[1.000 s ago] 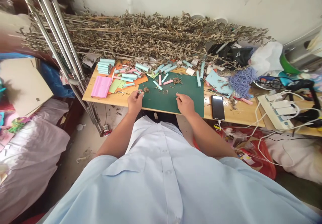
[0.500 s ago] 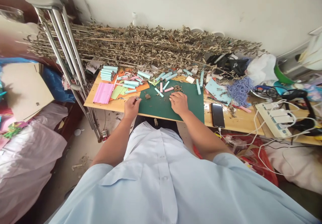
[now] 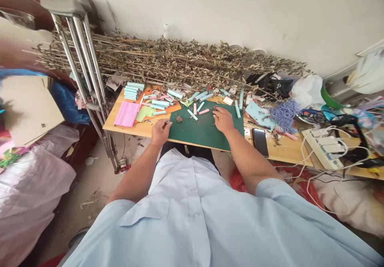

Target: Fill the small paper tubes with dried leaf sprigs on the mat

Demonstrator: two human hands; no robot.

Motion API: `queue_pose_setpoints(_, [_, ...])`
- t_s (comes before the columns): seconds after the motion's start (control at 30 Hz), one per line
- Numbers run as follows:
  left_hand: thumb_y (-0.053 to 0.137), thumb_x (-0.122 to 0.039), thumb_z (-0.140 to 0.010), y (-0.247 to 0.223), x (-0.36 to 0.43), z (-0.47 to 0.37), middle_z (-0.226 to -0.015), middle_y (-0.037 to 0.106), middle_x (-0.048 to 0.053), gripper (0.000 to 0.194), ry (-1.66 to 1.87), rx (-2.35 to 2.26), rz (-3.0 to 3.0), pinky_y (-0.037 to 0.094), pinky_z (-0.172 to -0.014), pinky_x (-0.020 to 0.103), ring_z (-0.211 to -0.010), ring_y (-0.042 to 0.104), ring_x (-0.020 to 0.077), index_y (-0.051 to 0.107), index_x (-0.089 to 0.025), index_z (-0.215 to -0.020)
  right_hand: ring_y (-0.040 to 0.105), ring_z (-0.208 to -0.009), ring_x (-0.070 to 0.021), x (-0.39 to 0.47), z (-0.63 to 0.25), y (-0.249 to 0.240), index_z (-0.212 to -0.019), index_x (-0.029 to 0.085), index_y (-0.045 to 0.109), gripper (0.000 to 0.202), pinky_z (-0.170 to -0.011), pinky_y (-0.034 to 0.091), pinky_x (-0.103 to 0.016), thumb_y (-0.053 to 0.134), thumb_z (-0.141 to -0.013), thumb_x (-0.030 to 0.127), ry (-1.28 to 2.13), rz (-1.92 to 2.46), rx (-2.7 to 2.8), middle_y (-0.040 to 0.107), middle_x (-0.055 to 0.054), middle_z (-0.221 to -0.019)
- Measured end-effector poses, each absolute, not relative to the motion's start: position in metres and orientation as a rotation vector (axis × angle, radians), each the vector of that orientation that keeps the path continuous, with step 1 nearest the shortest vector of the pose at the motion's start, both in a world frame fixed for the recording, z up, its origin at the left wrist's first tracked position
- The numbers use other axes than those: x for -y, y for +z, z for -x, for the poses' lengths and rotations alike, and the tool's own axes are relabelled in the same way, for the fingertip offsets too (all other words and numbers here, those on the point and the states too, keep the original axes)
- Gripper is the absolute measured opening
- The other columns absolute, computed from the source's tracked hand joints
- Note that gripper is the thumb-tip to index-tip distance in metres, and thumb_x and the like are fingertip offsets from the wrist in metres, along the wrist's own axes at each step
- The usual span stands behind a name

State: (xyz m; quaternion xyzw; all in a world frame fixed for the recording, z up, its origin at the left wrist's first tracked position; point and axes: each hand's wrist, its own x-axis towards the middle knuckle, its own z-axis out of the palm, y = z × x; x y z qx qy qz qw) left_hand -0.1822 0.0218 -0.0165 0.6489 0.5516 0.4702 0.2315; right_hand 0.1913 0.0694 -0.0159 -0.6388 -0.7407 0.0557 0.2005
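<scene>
A dark green mat lies on the wooden table, and both my hands are at it. My left hand is closed by the mat's left edge, around something small that I cannot make out. Just beyond it sits a small brown clump of dried plant. On the mat's right part, my right hand rests with its fingers apart and bent downward, covering most of a pile of dried crumbs. Between the hands, toward the back, lie pink paper rolls and thin light-blue paper rolls.
Dried leafy stalks lie along the wall. Blue rolls are stacked at left near pink paper. A phone, purple yarn and a power strip are on the right. Crutches stand at left.
My right hand has reached forward over the crumb pile, which showed in front of its fingers before. My left hand stays closed by the mat's edge. The view has shifted slightly.
</scene>
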Motion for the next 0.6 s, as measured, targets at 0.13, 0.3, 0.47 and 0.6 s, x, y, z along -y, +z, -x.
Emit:
queue_pose_setpoints(0.13, [0.063, -0.037, -0.097, -0.016, -0.02, 0.182, -0.096, 0.074, 0.007, 0.018, 1.294, -1.507, -1.809, 0.054, -0.088, 0.036, -0.09, 0.068, 0.021, 0.072, -0.022, -0.101, 0.055, -0.137, -0.0373, -0.056, -0.19, -0.012, -0.108, 0.023, 0.08, 0.031, -0.115, 0.039, -0.067, 0.056, -0.09, 0.021, -0.017, 1.861, 1.908, 0.066, -0.011, -0.145])
queue_pose_setpoints(0.3, [0.064, -0.036, -0.097, -0.017, -0.021, 0.181, -0.094, 0.073, 0.007, 0.016, 1.253, -1.515, -1.834, 0.054, -0.088, 0.036, -0.089, 0.067, 0.0212, 0.072, -0.022, -0.101, 0.065, -0.119, -0.0322, -0.047, -0.156, -0.002, -0.105, 0.024, 0.08, 0.026, -0.111, 0.042, -0.058, 0.057, -0.094, 0.026, 0.067, 1.677, 1.991, 0.078, -0.01, -0.119])
queue_pose_setpoints(0.47, [0.063, -0.034, -0.098, -0.017, -0.02, 0.181, -0.099, 0.075, 0.008, 0.015, 1.232, -1.497, -1.842, 0.054, -0.092, 0.038, -0.095, 0.069, 0.0227, 0.071, -0.022, -0.101, 0.067, -0.106, -0.0312, -0.055, -0.107, 0.004, -0.115, 0.023, 0.077, 0.028, -0.098, 0.046, -0.048, 0.063, -0.093, 0.031, 0.148, 1.63, 2.148, 0.08, -0.01, -0.109])
queue_pose_setpoints(0.6, [0.062, -0.034, -0.099, -0.015, -0.018, 0.18, -0.102, 0.075, 0.009, 0.016, 1.245, -1.484, -1.843, 0.055, -0.094, 0.039, -0.098, 0.069, 0.0233, 0.071, -0.021, -0.101, 0.066, -0.101, -0.0321, -0.067, -0.087, 0.003, -0.113, 0.022, 0.076, 0.026, -0.094, 0.045, -0.047, 0.061, -0.091, 0.023, 0.101, 1.699, 2.216, 0.079, -0.011, -0.104])
